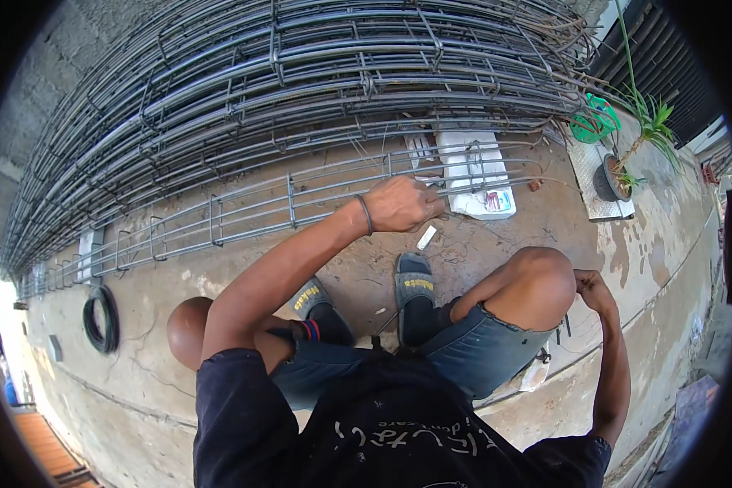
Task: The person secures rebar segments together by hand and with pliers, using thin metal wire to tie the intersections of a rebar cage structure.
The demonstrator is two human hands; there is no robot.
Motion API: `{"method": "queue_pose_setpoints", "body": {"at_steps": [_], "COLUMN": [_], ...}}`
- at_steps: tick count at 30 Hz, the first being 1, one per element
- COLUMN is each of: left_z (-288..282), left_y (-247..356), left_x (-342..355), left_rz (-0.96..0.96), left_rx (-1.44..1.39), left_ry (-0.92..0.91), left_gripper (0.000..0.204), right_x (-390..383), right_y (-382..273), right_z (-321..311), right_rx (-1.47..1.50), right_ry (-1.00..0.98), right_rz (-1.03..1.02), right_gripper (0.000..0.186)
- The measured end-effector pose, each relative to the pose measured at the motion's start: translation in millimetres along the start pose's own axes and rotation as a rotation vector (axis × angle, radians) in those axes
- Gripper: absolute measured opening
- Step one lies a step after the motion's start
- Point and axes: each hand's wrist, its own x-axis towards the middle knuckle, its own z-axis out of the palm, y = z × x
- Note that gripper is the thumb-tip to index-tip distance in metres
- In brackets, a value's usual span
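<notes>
1. Head cam: on the person's head, left unit of a side-by-side fisheye pair. Upright, not mirrored.
2. Aim: steeply down, tipped a bit forward. Black shirt (366,439) fills bottom edge; sandals (413,265) and left hand (400,205) land near mid-frame; steel bar cages (301,73) take the top.
3. Range: shirt and bent knees (543,272) nearest the lens, concrete floor (163,281) farther, cages beyond the feet.
4. Coverage: very wide. Right hand (595,291) and potted plant (611,179) in on the right. Cages bow near the rim; black vignette eats the corners.
</notes>
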Motion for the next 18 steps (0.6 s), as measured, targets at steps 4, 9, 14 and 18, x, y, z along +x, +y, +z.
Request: {"method": "queue_pose_setpoints", "body": {"at_steps": [4, 9, 14, 18], "left_z": [57.8, 77.6, 42.9, 26.0], "left_y": [4.5, 5.4, -13.4, -10.2], "left_x": [-10.6, -7.5, -21.5, -34.9], "left_rz": [0.096, -0.089, -0.210, -0.286], "left_rx": [-0.088, -0.109, -0.167, -0.321], "left_ry": [0.018, -0.033, 0.016, 0.040], "left_gripper": [0.012, 0.014, 0.013, 0.012], "right_x": [37.2, 126.6, 140.3, 131.0], "right_y": [15.4, -125.8, -147.9, -155.0], "right_z": [24.9, 129.7, 132.6, 118.6], "right_rx": [-0.306, 0.327, 0.312, 0.524], "right_ry": [-0.307, -0.211, -0.123, -0.285], "right_rz": [0.039, -0.399, -0.294, -0.232], "right_gripper": [0.040, 0.036, 0.028, 0.028]}}
